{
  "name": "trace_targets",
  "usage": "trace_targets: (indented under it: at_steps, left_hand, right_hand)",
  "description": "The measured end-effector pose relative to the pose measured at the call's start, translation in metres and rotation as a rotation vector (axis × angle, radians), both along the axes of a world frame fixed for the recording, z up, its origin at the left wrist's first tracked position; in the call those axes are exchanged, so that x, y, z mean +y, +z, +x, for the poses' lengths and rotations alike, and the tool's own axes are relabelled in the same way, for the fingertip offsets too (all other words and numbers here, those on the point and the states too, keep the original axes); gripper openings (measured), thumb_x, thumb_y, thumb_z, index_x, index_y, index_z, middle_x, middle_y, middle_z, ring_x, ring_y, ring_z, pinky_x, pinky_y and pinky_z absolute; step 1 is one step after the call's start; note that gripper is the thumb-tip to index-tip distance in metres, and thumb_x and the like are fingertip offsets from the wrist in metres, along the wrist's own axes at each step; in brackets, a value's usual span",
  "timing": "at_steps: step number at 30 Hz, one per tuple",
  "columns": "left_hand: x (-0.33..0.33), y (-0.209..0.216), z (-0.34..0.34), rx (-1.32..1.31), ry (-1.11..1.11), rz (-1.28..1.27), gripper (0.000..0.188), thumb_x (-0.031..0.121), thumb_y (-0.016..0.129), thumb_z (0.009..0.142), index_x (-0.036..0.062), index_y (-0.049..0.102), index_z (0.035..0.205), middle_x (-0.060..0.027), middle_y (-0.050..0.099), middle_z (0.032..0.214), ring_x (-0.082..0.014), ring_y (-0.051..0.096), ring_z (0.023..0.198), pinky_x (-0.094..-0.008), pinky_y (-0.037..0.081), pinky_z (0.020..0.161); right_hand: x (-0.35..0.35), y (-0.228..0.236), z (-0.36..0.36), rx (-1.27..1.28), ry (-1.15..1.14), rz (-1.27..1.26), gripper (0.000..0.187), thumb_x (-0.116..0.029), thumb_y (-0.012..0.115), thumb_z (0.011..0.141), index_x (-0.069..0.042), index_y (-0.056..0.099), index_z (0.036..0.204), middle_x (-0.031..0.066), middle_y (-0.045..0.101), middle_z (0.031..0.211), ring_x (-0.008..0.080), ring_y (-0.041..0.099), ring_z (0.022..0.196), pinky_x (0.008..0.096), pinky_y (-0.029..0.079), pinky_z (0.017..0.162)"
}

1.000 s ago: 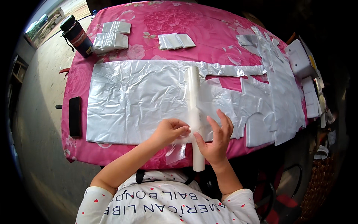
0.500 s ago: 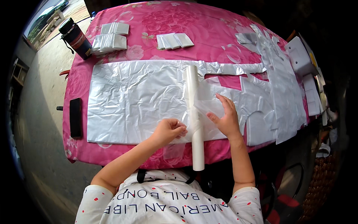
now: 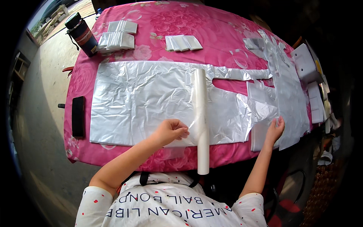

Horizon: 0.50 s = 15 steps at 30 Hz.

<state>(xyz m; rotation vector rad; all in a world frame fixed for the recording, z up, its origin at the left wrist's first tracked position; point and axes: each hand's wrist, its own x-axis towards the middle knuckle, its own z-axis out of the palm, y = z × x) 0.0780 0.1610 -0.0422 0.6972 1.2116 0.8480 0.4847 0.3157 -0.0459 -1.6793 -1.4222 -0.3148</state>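
Observation:
A roll of whitish film point(image 3: 203, 151) lies lengthwise across a large silvery-white plastic bag point(image 3: 159, 81) and juts past the table's near edge. To the left of the roll, my left hand point(image 3: 171, 130) is closed in a pinch on a thin clear piece of film that runs to the roll. My right hand point(image 3: 275, 131) is farther right, its fingers closed at the crumpled end of the bag's near handle strip. The exact grip of these fingertips is partly hidden. The bag's far handle strip point(image 3: 242, 73) lies stretched to the right, with a curved cut-out between the strips.
More plastic bags point(image 3: 289, 90) are piled on the pink flowered tablecloth point(image 3: 177, 19) at the right. Small folded packets point(image 3: 183, 43) lie at the back. A dark flask point(image 3: 82, 36) and a black phone point(image 3: 78, 117) are on the left, white boxes point(image 3: 304, 62) on the right.
My right hand has moved right, from beside the roll to the bag's near handle end, which now looks crumpled and drawn out. My left hand keeps its pinch by the roll.

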Motion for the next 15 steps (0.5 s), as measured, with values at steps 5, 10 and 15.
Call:
trace_targets:
  at_steps: [5,10,15]
  left_hand:
    - [-0.022,0.006,-0.082,0.080,-0.041,-0.053,0.011,0.013,0.060,0.087,0.0025,0.061,0.088,-0.0070,0.067,0.083,-0.0129,0.065,0.075,-0.0259,0.052,0.066]
    - [-0.061,0.010,-0.182,0.325,0.187,-0.118,0.011,0.011,0.060,0.087,0.0008,0.062,0.087,-0.0048,0.064,0.075,-0.0090,0.060,0.064,-0.0215,0.047,0.058]
    - [-0.074,0.023,-0.223,0.892,0.181,-0.043,0.015,0.008,0.062,0.081,-0.0011,0.060,0.094,-0.0063,0.064,0.079,-0.0162,0.062,0.067,-0.0267,0.049,0.062]
  right_hand:
    - [-0.106,0.033,-0.091,0.183,0.388,-0.385,0.021,-0.012,0.061,0.082,0.000,0.059,0.100,0.0098,0.061,0.095,0.0213,0.058,0.082,0.0332,0.046,0.074]
    - [-0.179,0.035,-0.168,-0.056,0.646,-0.803,0.044,-0.047,0.071,0.070,-0.004,0.061,0.078,0.0077,0.062,0.067,0.0259,0.060,0.063,0.0367,0.047,0.057]
    - [-0.190,0.032,-0.183,-0.057,0.658,-1.155,0.049,-0.046,0.071,0.069,0.000,0.060,0.083,0.0179,0.064,0.071,0.0333,0.064,0.066,0.0402,0.050,0.060]
